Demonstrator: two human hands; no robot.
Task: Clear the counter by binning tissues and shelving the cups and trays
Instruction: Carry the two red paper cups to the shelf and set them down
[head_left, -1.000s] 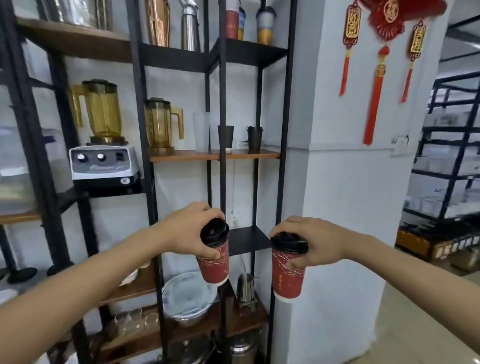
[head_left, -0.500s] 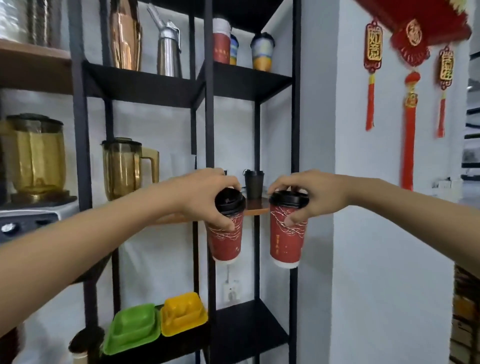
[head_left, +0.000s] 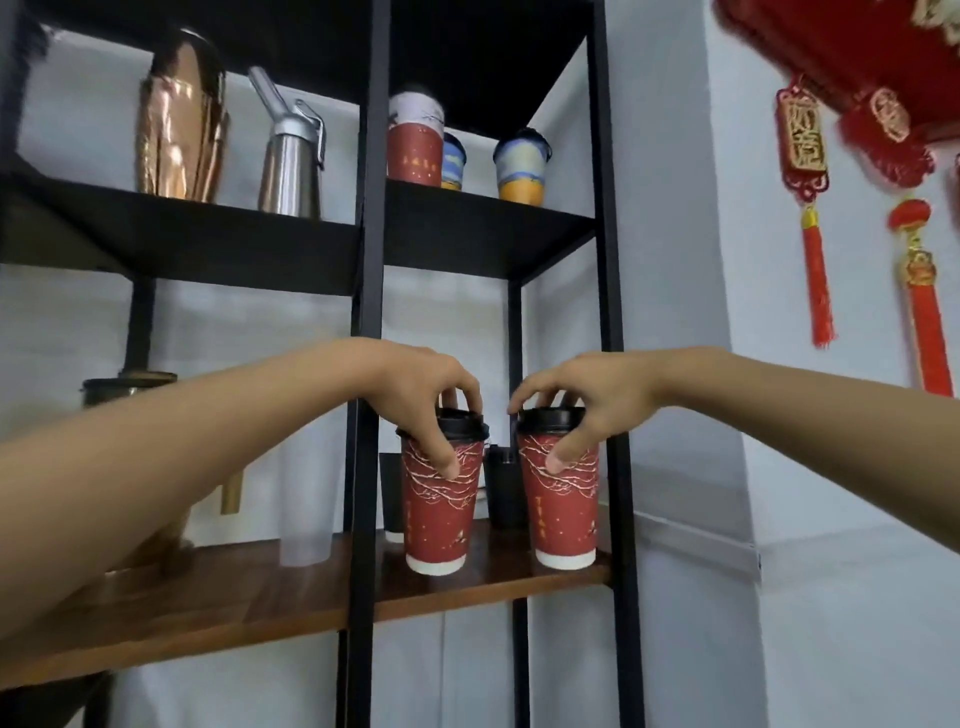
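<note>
Two red paper cups with black lids stand upright on the wooden shelf (head_left: 291, 603) of a black metal rack. My left hand (head_left: 421, 395) grips the left red cup (head_left: 439, 514) from above, fingers around its lid and thumb on its side. My right hand (head_left: 582, 400) holds the right red cup (head_left: 563, 509) the same way, near the shelf's right end. Both cup bases look to be touching the wood or just above it.
Black cups (head_left: 501, 488) stand just behind the red ones, a translucent cup (head_left: 306, 535) to the left. A black post (head_left: 366, 467) rises just left of the left cup. The upper shelf holds a copper jug (head_left: 179, 119), a steel dispenser (head_left: 291, 156) and several cups. Red ornaments (head_left: 810, 208) hang at right.
Both hands have carried the cups up from below the wooden shelf and forward onto it. The view has tilted upward and moved closer to the rack.
</note>
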